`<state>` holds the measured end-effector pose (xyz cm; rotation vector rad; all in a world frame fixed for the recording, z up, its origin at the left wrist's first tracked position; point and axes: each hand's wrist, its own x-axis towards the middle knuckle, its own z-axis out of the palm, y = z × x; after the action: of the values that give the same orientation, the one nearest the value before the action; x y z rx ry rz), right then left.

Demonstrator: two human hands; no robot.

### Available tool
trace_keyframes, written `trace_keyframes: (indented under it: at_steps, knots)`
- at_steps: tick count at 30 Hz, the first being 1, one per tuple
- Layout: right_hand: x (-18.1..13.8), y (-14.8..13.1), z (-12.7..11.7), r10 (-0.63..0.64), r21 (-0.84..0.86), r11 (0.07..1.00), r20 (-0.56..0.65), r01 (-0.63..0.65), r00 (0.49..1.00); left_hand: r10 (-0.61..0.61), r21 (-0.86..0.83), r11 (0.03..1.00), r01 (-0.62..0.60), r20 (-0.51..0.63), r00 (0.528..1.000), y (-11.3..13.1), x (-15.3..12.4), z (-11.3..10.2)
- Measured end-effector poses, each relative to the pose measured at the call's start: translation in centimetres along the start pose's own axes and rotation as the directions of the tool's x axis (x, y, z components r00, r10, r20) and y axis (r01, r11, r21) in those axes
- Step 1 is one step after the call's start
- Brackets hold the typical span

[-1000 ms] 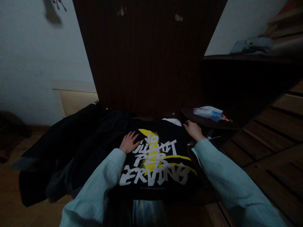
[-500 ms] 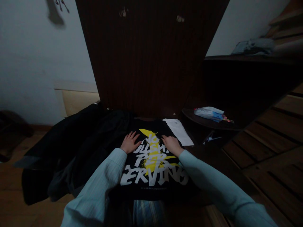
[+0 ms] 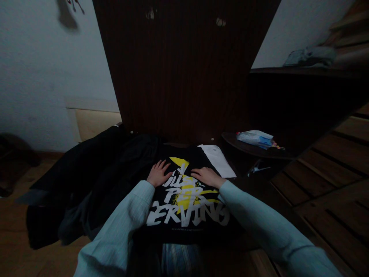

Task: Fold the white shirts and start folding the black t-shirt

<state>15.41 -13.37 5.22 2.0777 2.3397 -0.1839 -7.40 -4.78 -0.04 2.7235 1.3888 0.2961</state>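
A black T-shirt [image 3: 187, 227] with white and yellow lettering lies folded in front of me. My left hand [image 3: 158, 174] rests flat on its left part, fingers spread. My right hand [image 3: 207, 176] lies flat on the print near the shirt's upper middle, fingers pointing left. Both arms wear pale blue sleeves. Neither hand holds anything.
A heap of dark clothes [image 3: 83, 184] spreads to the left. A white sheet [image 3: 217, 159] lies at the shirt's far right corner. A dark wooden panel [image 3: 184, 69] stands behind. A plastic packet [image 3: 255, 138] sits on a small dark shelf at the right, beside wooden slats [image 3: 325, 173].
My right hand came from the shirt's far right corner onto the print and has slid a little further left. The white sheet became visible. My left hand stayed put.
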Motion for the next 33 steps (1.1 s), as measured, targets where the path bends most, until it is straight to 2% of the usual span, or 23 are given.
trace_keyframes:
  at_steps: [4, 10, 13, 15, 19, 24, 29, 33]
  knots:
    - [1.7, 1.9, -1.6, -0.074, 0.173, 0.983, 0.03, 0.068, 0.997, -0.002, 0.002, 1.0, 0.002, 0.014, 1.0, 0.1, -0.1, -0.1]
    - [5.9, 6.0, -3.6, 0.11, 0.193, 0.976, -0.056, -0.097, 0.992, -0.003, -0.015, 1.0, 0.003, -0.004, 1.0, 0.1, -0.1, 0.0]
    - [7.6, 6.7, -3.3, 0.113, 0.151, 0.984, -0.128, -0.093, 0.985, 0.007, -0.028, 1.0, -0.007, -0.029, 1.0, 0.2, -0.2, -0.2]
    - [8.4, 6.4, -2.8, 0.07, 0.153, 0.987, -0.136, -0.048, 0.988, 0.049, -0.035, 0.998, -0.052, -0.071, 0.996, 0.4, -0.4, -0.5]
    - [9.4, 4.4, -1.8, -0.071, 0.223, 0.971, -0.062, 0.083, 0.996, 0.159, -0.063, 0.984, -0.168, -0.13, 0.979, 0.9, -0.7, -1.1]
    - [9.4, 2.1, -1.1, -0.263, 0.393, 0.889, 0.017, 0.236, 0.965, 0.177, -0.032, 0.983, -0.183, -0.14, 0.974, 1.1, -0.7, -1.1]
    - [9.1, 1.5, -0.6, -0.397, 0.492, 0.826, 0.16, 0.276, 0.904, 0.202, 0.009, 0.979, -0.203, -0.13, 0.971, 1.1, -0.7, -1.3]
    - [9.4, 1.6, -0.1, -0.438, 0.53, 0.798, 0.184, 0.287, 0.88, 0.22, -0.024, 0.973, -0.228, -0.176, 0.959, 1.2, -0.8, -1.7]
